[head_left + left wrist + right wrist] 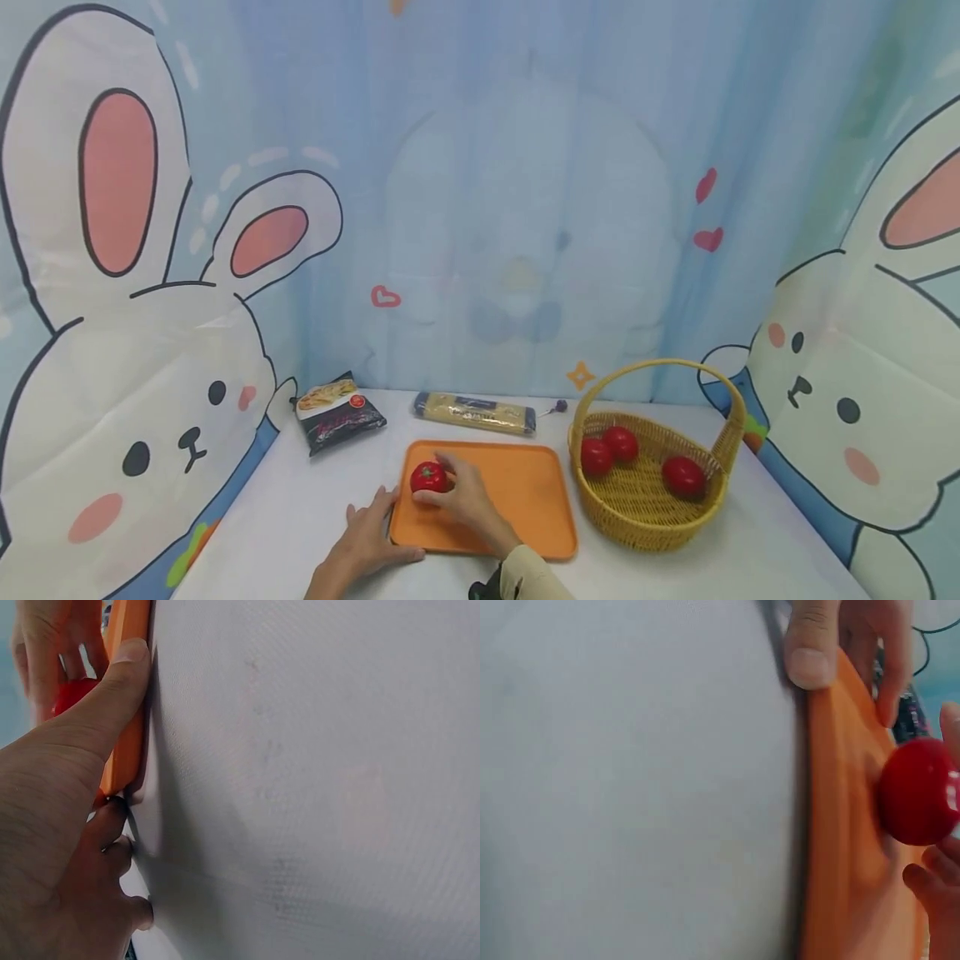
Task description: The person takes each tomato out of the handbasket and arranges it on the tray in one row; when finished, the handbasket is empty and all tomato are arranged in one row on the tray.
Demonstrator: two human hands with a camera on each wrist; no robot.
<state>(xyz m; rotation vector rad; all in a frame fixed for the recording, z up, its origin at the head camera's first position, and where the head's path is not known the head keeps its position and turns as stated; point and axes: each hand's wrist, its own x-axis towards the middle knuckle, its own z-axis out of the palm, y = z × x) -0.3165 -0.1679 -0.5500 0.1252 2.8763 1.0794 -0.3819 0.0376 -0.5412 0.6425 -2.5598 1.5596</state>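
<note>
A red tomato [428, 477] with a green stem mark sits over the left part of an orange tray [517, 492]. My right hand [468, 498] has its thumb and fingers around the tomato's right side; in the right wrist view the tomato [919, 792] is close over the tray's surface. At the tray's front left corner is my left hand [366, 533]. Its thumb [124, 682] lies along the tray's front edge [129, 754], and its other fingers spread beside the left edge, holding nothing.
A yellow wicker basket [637, 533] with a tall handle stands to the tray's right, with several red tomatoes [684, 477] in it. Behind the tray lie a dark food bag [339, 414] and a long golden packet [476, 412]. A rabbit-patterned curtain [480, 208] closes off the back.
</note>
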